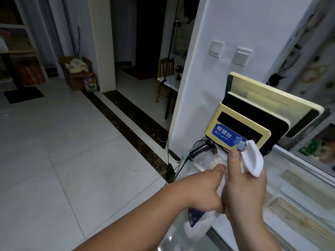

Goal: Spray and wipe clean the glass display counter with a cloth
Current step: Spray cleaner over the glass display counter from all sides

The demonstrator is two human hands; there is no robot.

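Note:
Over the glass display counter (293, 171) both my hands hold a white spray bottle, tilted with its head up. My right hand (244, 192) grips the white trigger head (252, 160), thumb raised beside the blue nozzle. My left hand (204, 189) wraps the bottle lower down. The bottle's white body with a blue label (195, 220) pokes out beneath that hand. A strip of white shows between the two hands; I cannot tell whether it is a cloth or part of the bottle.
A yellow cashier terminal with a blue sign (237, 127) stands at the counter's far end, a black barcode scanner (203, 148) beside it. Cables hang off the counter's corner (174, 167). A white pillar with switches (215, 48) rises behind. Tiled floor (63, 151) spreads left.

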